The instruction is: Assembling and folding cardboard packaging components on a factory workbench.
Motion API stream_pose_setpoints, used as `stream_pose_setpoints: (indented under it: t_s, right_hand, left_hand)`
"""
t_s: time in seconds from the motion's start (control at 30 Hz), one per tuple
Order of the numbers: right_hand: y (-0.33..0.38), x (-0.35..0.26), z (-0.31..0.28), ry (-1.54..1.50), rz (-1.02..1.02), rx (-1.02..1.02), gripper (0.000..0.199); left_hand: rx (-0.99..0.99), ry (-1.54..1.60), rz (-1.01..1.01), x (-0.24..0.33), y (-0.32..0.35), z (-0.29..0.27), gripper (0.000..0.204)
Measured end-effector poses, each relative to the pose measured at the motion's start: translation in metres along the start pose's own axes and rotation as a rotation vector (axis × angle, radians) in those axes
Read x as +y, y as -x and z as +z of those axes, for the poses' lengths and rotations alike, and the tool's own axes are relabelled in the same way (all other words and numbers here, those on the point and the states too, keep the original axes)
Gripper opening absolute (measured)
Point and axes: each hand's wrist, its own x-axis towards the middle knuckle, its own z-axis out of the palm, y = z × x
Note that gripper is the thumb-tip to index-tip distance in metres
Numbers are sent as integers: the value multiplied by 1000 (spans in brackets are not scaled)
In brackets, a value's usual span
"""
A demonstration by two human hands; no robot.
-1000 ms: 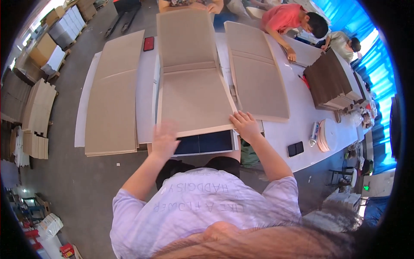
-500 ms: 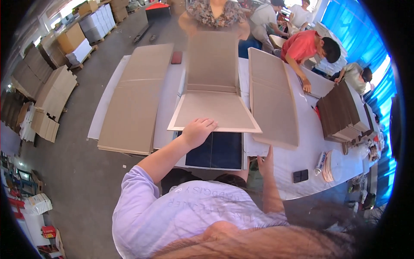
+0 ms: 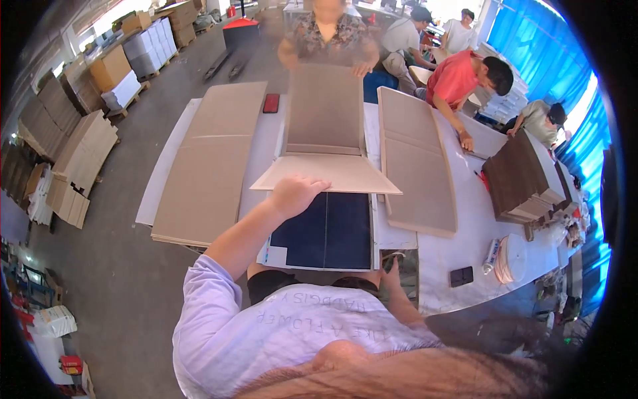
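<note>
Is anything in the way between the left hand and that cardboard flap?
Nothing visible: the left hand touches the cardboard flap at its near edge. The right hand is apart from it, by the white table's near edge.

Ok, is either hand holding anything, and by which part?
Left hand: the middle brown board, by its near edge, left of centre. Right hand: can't tell whether it holds anything.

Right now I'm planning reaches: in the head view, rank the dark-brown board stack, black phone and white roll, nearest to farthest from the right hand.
1. Black phone, right of the right hand.
2. White roll, farther right.
3. Dark-brown board stack, upper right.
</note>
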Motion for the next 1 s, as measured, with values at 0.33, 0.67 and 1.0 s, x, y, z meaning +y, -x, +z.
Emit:
stream_pose_setpoints:
  t_s: [0.33,0.67,1.0]
  right_hand:
    - [18,7,45,-43,-74,21,48]
    - [19,-21,31,-1,5,-1,47]
    - [17,-13,31,36,83,-41,47]
  left_hand:
    - [4,36,-18,12,0,3,28]
    - [66,108,-121,9,7,-9,30]
    - [880,582,-780,-95,170,-35,7]
